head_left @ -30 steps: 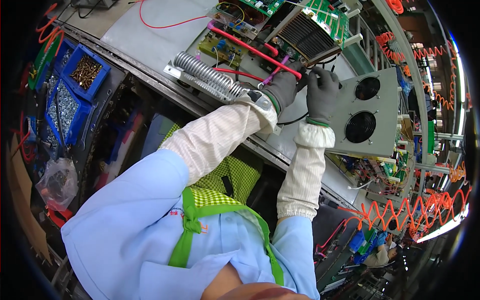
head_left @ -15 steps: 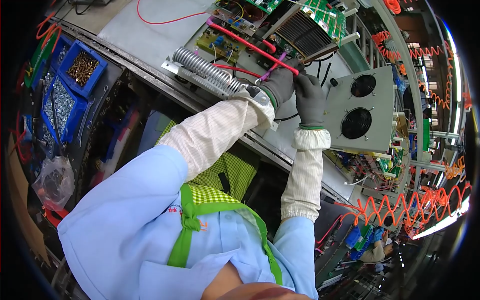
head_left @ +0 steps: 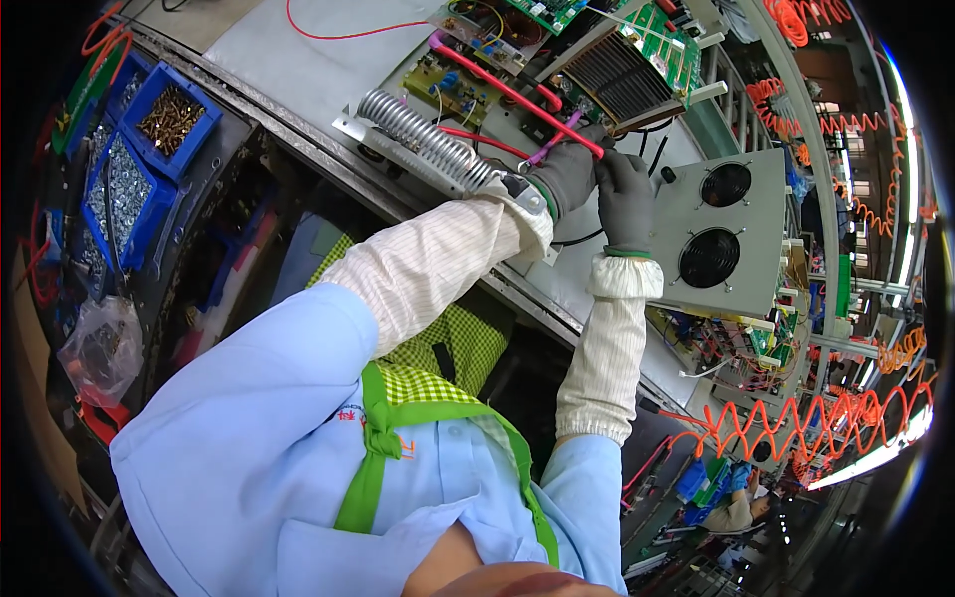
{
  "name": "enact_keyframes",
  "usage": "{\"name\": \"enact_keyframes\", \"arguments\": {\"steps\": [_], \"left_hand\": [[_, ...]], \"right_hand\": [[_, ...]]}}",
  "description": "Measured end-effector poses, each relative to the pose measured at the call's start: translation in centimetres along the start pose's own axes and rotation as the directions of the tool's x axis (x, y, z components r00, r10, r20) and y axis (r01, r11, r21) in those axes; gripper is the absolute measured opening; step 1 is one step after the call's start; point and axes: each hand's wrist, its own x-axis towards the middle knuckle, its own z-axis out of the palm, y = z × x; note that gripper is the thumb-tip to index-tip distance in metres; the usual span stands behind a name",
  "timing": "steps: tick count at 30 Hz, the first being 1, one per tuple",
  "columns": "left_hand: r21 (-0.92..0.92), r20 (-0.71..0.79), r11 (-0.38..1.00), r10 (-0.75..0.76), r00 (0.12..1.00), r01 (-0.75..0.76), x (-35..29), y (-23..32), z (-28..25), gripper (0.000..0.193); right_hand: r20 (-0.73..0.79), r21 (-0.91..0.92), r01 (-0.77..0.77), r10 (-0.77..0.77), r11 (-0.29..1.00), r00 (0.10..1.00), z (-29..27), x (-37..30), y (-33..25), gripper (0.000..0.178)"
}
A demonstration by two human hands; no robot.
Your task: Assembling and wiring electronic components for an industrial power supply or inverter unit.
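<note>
A thick red cable runs from the circuit boards down to my hands. My right hand, in a grey glove, is closed with thumb and fingers pinched at the cable's lower end. Beside it my left hand, also gloved in grey, is closed under that end, next to a purple-sleeved lead; its fingertips are hidden. A large silver coil on a metal bracket lies near my left wrist. Past my hands stand a black finned heat sink and a yellow-green circuit board.
On the right stands a grey metal panel with two black fans. Blue bins of screws and small silver hardware sit at the left. Coiled orange hoses hang at the right. Another person works farther off.
The bench and its parts have shifted slightly right and down in the view. Both hands keep nearly the same grip by the red cable's end.
</note>
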Motion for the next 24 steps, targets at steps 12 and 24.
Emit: {"name": "enact_keyframes", "arguments": {"steps": [12, 24], "left_hand": [[0.732, 0.534, 0.149, 0.482, 0.695, -0.665, -1.9, 0.4, -1.0, 0.030], [0.752, 0.217, 0.562, 0.284, 0.934, -0.345, -3.4, 0.9, 0.8, 0.031]], "right_hand": [[-0.339, -0.204, -0.143, 0.068, 0.968, 0.939, 1.5, 3.8, -1.5, 0.021], [-0.341, -0.085, -0.230, 0.189, 0.969, 0.921, 3.2, 3.9, 0.6, 0.024]]}}
